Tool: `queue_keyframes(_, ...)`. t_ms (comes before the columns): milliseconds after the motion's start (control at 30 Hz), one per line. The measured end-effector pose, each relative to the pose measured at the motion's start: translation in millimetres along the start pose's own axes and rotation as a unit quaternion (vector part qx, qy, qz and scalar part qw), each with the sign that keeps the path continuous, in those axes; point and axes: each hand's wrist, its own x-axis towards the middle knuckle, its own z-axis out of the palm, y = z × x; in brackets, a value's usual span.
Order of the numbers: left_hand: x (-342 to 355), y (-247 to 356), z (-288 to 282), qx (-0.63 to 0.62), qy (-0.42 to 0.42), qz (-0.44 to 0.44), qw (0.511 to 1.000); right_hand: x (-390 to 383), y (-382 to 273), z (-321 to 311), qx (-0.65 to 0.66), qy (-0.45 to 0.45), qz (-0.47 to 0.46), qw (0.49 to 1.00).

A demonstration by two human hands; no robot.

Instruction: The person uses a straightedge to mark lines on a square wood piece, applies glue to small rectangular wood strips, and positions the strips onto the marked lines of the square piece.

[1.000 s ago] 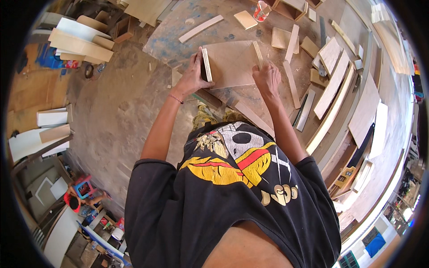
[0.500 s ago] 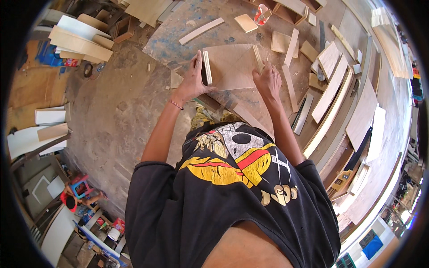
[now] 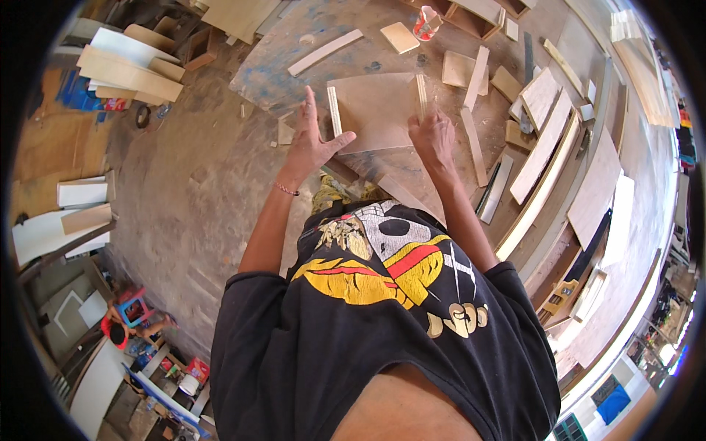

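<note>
In front of me is a U-shaped plywood assembly (image 3: 375,110), a flat panel with two raised side boards. My right hand (image 3: 434,141) is closed at the near end of its right side board (image 3: 421,95), the fingers curled against the wood. Beside the left side board (image 3: 334,110) my left hand (image 3: 310,147) is spread, fingers pointing away from me and thumb stretched to the right across the board's near end. Nothing is held in the left hand. Whether its thumb touches the wood, I cannot tell.
Beyond the assembly lie a long strip (image 3: 326,52), a small square board (image 3: 399,37) and a red-and-white cup (image 3: 426,23). Loose strips and planks (image 3: 542,147) crowd the right. Stacked boards (image 3: 129,70) lie far left; a person in red (image 3: 114,328) is at lower left.
My left hand has let go of the left side board and spread its fingers, its thumb now stretched rightward. The right hand has shifted slightly left and nearer, staying at the right side board.
</note>
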Motion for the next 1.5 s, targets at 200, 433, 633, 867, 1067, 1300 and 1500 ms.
queue_keyframes(200,8,35,-1,0.071,0.150,0.103,0.981,-6,0,-3,0.050,0.064,-0.037,0.996)
queue_keyframes(433,37,77,70,-0.104,0.068,-0.024,0.992,-13,3,-4,0.068,0.024,-0.033,0.997)
queue_keyframes(633,70,39,124,-0.127,0.004,-0.140,0.982,-23,-5,-26,0.087,-0.048,-0.071,0.993)
queue_keyframes(867,55,62,116,-0.436,-0.082,-0.255,0.859,-1,60,-43,0.125,0.138,-0.037,0.982)
queue_keyframes(1067,60,90,120,-0.496,-0.107,-0.339,0.792,81,144,-89,-0.092,0.232,0.188,0.950)
queue_keyframes(1300,65,73,131,-0.518,-0.158,-0.356,0.762,77,182,-108,-0.133,0.136,0.172,0.966)
queue_keyframes(1500,56,66,148,-0.538,-0.185,-0.362,0.738,52,219,-123,-0.176,0.209,0.111,0.956)
